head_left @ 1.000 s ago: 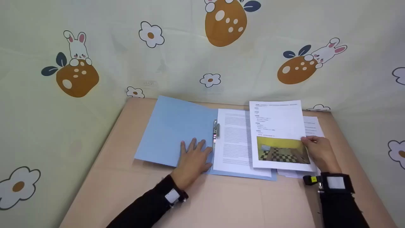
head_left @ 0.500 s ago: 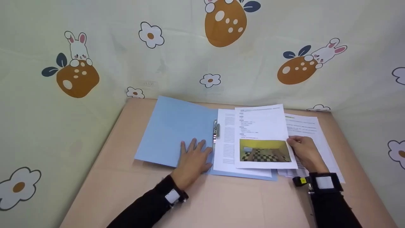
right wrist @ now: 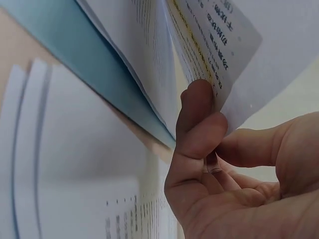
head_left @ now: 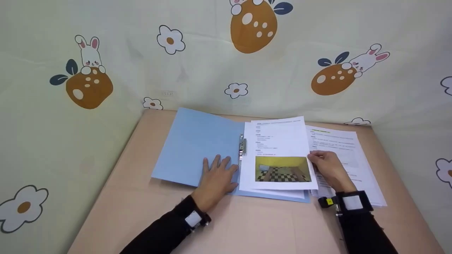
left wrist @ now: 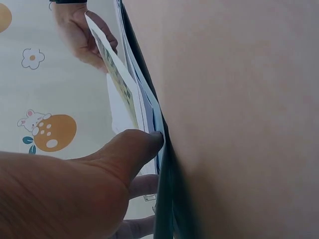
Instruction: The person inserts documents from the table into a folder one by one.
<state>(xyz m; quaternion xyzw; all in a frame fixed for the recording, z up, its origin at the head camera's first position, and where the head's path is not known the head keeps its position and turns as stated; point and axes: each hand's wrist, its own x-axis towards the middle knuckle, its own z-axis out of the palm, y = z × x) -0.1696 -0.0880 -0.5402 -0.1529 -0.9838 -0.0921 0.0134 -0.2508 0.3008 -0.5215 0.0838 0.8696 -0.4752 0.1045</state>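
Tabletop nearest. Left hand spread on inside cover of blue folder. Right hand pinching printed sheet by its right edge, over folder's right half; loose papers to the right. Patterned backdrop behind.

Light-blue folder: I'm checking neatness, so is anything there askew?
Slightly: the white sheet with a yellow-topped photo, pinched by the right hand, sits out of line; white printed pages show past its bottom edge.
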